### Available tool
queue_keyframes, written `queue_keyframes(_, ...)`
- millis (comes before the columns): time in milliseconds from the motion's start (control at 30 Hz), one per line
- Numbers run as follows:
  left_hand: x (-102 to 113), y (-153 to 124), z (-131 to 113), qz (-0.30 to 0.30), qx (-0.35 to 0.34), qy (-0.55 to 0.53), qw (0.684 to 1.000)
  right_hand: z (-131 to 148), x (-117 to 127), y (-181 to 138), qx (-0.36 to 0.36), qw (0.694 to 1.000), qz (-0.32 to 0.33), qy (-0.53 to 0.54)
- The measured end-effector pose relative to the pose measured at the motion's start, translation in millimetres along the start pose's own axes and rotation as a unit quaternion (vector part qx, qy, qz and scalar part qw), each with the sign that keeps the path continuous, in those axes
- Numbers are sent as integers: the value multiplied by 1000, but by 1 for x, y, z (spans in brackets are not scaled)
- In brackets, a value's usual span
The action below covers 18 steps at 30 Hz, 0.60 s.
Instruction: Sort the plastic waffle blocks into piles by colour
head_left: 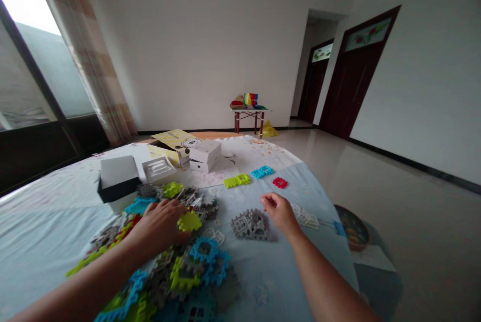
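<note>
My left hand point(161, 222) reaches over a heap of plastic interlocking tiles, its thumb and fingers closed about a yellow-green tile point(190, 221). Blue tiles point(206, 249), another green tile point(184, 276) and grey ones lie heaped below and around it. My right hand point(278, 211) is curled closed over the cloth, and nothing shows in its fingers. Just left of it sits a group of grey tiles point(251, 225); white tiles point(305, 216) lie to its right, partly behind the wrist.
Farther off lie a green pair point(236, 181), a blue pair point(262, 172) and a red tile point(280, 182). Beyond the heap stand a black-and-white box point(118, 177), a white tray point(158, 168), a white box point(205, 155) and a yellow carton point(169, 144). A stool point(353, 229) stands right of the table.
</note>
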<state>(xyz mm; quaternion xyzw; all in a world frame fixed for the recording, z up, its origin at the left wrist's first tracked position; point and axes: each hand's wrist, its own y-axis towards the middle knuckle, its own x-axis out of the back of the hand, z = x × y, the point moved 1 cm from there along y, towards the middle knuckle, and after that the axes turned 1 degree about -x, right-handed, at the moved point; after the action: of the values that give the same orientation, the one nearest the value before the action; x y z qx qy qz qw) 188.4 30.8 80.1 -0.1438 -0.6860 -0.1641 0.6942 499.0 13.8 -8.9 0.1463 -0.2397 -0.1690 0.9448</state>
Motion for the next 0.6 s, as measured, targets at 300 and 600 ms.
queue_keyframes(300, -1, 95, -43, -35, 1, -80, 996, -1, -8, 4, -9, 1000, 12, 6)
queue_keyframes(600, -29, 174, -60, -35, 50, -78, 995, -8, -8, 7, -15, 1000, 13, 13)
